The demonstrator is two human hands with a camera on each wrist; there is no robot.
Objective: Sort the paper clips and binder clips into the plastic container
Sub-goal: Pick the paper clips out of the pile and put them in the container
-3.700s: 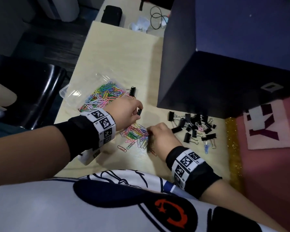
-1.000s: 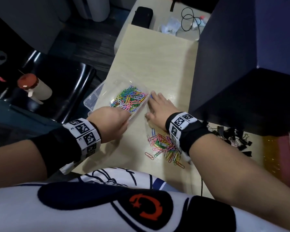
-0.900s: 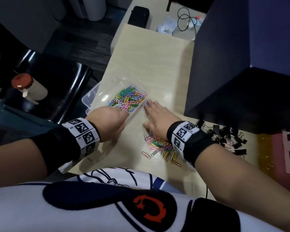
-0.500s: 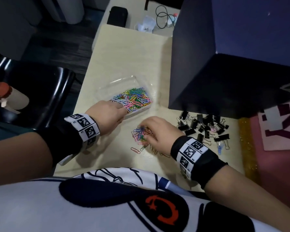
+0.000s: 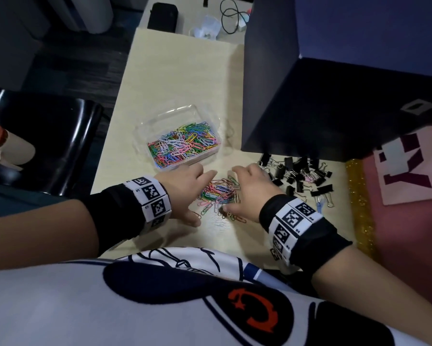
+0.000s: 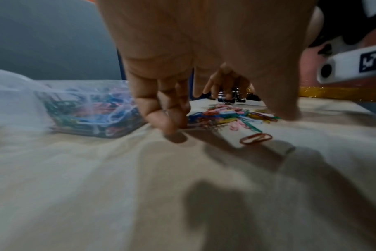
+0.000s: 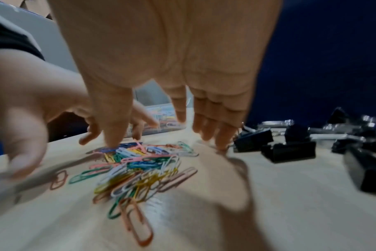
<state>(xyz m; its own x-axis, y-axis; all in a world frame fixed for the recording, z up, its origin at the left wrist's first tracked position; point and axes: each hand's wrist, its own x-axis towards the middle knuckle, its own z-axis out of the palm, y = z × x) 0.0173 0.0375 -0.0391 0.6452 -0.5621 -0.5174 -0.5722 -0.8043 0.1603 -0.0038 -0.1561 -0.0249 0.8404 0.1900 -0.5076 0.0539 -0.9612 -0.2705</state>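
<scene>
The left hand (image 5: 185, 188) has left the one container (image 5: 182, 142), and both hands, right hand (image 5: 250, 193) too, now cup the paper-clip pile (image 5: 220, 192) with loose fingers, grasping nothing.

A pale wooden table (image 5: 175, 71) is carrying everything; a clear plastic container (image 5: 147, 131) (already heaped with coloured paper clips) is sitting near its left edge; a loose pile of coloured paper clips (image 5: 220, 193) is lying toward the near edge; black binder clips (image 5: 299, 173) are lying scattered toward the right edge; a large dark box (image 5: 334, 96) is standing along the right side, just behind the binder clips.
</scene>
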